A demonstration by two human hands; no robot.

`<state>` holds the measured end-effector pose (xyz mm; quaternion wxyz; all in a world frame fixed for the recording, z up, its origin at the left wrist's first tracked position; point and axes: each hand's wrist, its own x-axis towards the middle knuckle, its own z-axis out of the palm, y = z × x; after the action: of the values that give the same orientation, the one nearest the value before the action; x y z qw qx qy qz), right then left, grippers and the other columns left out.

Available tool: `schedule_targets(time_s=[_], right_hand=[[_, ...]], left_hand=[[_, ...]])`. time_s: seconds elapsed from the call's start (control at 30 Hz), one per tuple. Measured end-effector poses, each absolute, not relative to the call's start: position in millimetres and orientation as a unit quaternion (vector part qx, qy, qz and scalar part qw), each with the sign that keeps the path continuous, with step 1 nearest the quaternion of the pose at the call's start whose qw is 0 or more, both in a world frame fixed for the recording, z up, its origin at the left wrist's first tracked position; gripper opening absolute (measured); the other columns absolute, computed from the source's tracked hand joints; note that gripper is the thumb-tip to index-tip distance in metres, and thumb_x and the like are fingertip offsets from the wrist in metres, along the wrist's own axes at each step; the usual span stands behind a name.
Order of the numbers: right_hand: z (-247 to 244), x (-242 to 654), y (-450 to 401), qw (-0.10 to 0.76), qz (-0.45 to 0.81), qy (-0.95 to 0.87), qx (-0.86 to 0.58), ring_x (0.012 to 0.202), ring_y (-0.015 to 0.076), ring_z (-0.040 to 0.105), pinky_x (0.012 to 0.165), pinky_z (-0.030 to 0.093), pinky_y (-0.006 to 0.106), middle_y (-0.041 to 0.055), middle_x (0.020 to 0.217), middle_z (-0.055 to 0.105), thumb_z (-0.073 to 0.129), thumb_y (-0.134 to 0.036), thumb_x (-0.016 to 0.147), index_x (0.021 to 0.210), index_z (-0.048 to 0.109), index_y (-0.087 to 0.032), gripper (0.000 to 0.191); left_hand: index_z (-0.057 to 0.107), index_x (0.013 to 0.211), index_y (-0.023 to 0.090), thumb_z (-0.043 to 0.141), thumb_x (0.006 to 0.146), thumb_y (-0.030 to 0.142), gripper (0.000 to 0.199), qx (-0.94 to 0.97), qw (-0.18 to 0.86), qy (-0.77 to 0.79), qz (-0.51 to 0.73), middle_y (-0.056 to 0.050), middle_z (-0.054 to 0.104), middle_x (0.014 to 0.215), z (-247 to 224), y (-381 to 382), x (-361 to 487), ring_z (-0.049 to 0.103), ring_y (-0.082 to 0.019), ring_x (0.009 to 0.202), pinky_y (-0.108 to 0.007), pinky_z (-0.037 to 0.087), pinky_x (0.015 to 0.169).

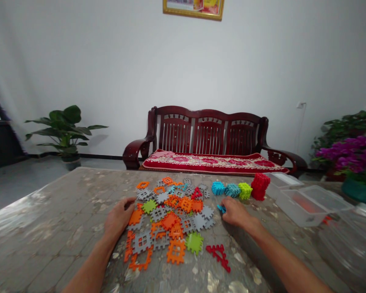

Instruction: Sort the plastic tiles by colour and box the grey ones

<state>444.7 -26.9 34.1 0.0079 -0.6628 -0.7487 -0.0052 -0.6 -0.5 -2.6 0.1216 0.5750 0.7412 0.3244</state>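
Note:
A loose pile of notched plastic interlocking tiles (170,220) in orange, grey and green spreads over the middle of the table. At its left edge rests my left hand (121,215), with its fingers loosely curved and apart and nothing visible in them. My right hand (235,211), right of the pile, pinches a small blue tile (221,208) between thumb and fingers. Just beyond it stand stacked tiles in a row: a light blue stack (218,188), a teal stack (232,190), a lime stack (245,190) and a taller red stack (260,187).
A red triangular piece (219,257) lies near the front. Clear plastic boxes (305,203) sit on the right side of the patterned table (64,228). Behind the table is a wooden bench (209,132). A potted plant (66,130) stands left and purple flowers (354,156) right.

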Motion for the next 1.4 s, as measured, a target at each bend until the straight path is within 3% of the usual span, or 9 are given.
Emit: schedule_targets(time_s=[0.27,0.77,0.9,1.1,1.3,1.4], right_hand=[[61.8,452.2,2.4,0.139,-0.017,-0.757,-0.638,0.106,0.023,0.061,0.091,0.042,0.028,0.0122,0.115,0.065,0.055,-0.009,0.075,0.112,0.068,-0.014,0.039],[73.8,457.4,61.9,0.09,-0.042,-0.753,-0.65,0.106,0.0242,0.063,0.088,0.043,0.027,0.0134,0.119,0.067,0.056,-0.015,0.079,0.119,0.072,-0.015,0.043],[70.9,453.3,54.2,0.146,-0.042,-0.744,-0.65,0.109,0.0226,0.062,0.092,0.044,0.028,0.0106,0.123,0.067,0.053,-0.014,0.082,0.122,0.071,-0.019,0.044],[47.0,400.9,30.2,0.231,0.043,-0.797,-0.556,0.104,0.0202,0.064,0.096,0.046,0.032,0.0071,0.112,0.073,0.05,-0.012,0.084,0.112,0.074,-0.02,0.038],[36.1,340.5,13.2,0.193,0.081,-0.861,-0.464,0.127,0.0249,0.056,0.113,0.036,0.043,0.0105,0.137,0.064,0.056,-0.028,0.092,0.132,0.064,-0.021,0.041],[37.2,329.7,4.4,0.174,0.09,-0.879,-0.435,0.131,0.0258,0.054,0.113,0.036,0.044,0.0092,0.141,0.062,0.056,-0.036,0.095,0.134,0.063,-0.024,0.041]], left_hand=[[0.072,0.116,0.024,0.05,0.091,0.04,0.037,0.574,0.131,0.749,0.304,-0.006,0.078,0.115,0.7,-1.3,-0.1,0.071,-0.026,0.105,-0.033,0.054,0.085],[0.075,0.112,0.026,0.052,0.09,0.035,0.034,0.568,0.115,0.758,0.298,-0.004,0.079,0.11,6.0,-4.4,3.3,0.073,-0.025,0.099,-0.031,0.055,0.079],[0.075,0.111,0.026,0.052,0.089,0.033,0.032,0.573,0.113,0.751,0.308,-0.004,0.079,0.109,4.2,-4.2,2.9,0.073,-0.024,0.1,-0.031,0.054,0.081],[0.073,0.114,0.025,0.054,0.089,0.035,0.033,0.577,0.133,0.742,0.316,-0.005,0.078,0.114,1.8,-3.1,4.4,0.071,-0.024,0.104,-0.033,0.054,0.089],[0.072,0.118,0.022,0.052,0.088,0.038,0.039,0.617,0.155,0.693,0.339,-0.005,0.076,0.12,0.6,-2.4,7.1,0.07,-0.021,0.108,-0.033,0.052,0.099],[0.073,0.117,0.023,0.052,0.087,0.041,0.041,0.642,0.149,0.67,0.343,-0.005,0.075,0.121,-0.9,-2.1,8.0,0.069,-0.022,0.11,-0.035,0.051,0.102]])
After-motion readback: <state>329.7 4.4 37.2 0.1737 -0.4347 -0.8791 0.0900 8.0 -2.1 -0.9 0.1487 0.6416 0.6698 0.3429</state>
